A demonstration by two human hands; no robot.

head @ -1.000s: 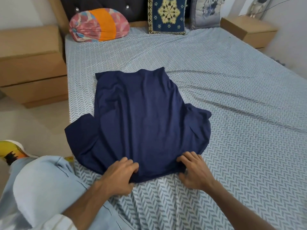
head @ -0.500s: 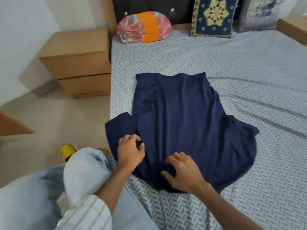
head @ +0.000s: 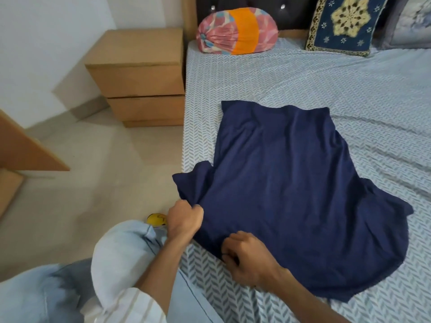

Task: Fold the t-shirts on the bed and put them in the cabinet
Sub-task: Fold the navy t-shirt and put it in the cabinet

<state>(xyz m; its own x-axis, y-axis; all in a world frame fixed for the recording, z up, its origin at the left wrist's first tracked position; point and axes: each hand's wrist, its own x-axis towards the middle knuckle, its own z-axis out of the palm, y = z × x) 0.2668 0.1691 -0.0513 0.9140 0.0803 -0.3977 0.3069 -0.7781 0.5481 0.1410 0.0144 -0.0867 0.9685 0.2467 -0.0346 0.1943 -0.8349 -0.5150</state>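
Note:
A navy blue t-shirt [head: 291, 190] lies spread flat on the bed [head: 349, 94], which has a grey-white chevron sheet. Its left sleeve hangs over the bed's left edge. My left hand [head: 184, 220] grips the fabric at the base of that left sleeve, fingers curled round it. My right hand [head: 249, 259] pinches the shirt's near edge, a little to the right of the left hand. No cabinet for the shirts is plainly visible.
A wooden two-drawer nightstand [head: 142, 78] stands left of the bed by the white wall. A pink-and-orange bolster [head: 238, 34] and a blue embroidered cushion [head: 345, 22] lean at the headboard. A wooden edge [head: 21, 145] juts in at far left. My knee [head: 121, 257] in light jeans is near.
My view has swung left. Both hands shifted left along the shirt's near edge; the left hand went from the bottom edge to grip the left sleeve area, and the right hand followed.

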